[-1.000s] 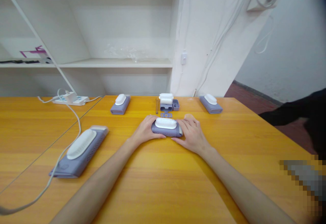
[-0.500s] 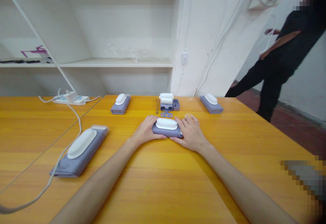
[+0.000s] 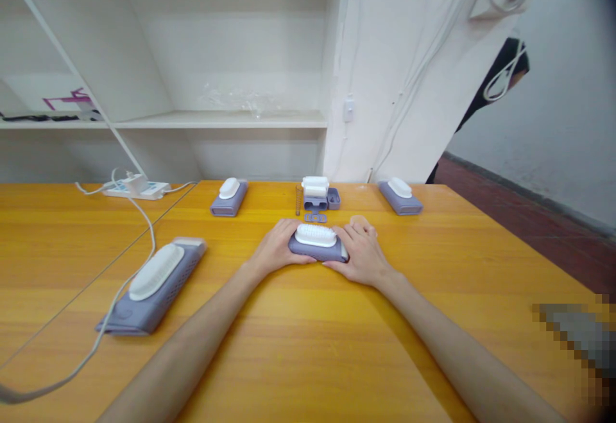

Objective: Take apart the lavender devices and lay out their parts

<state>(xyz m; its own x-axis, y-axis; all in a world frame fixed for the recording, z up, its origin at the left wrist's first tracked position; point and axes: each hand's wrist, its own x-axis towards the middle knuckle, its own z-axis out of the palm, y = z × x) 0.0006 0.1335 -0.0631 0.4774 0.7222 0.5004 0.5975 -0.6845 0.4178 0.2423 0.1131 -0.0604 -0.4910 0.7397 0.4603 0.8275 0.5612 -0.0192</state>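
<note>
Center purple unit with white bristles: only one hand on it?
No, the left hand and right hand hold opposite ends of the center purple unit.

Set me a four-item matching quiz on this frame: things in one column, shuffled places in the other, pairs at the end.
1. Middle brush
2. Spring
3. Power strip
4. Clear plastic

A. On a white shelf
B. Beside small purple parts
C. Between left hand and right hand, bristles up
D. Back left of the table

Pairs: 1-C, 2-B, 3-D, 4-A
</note>
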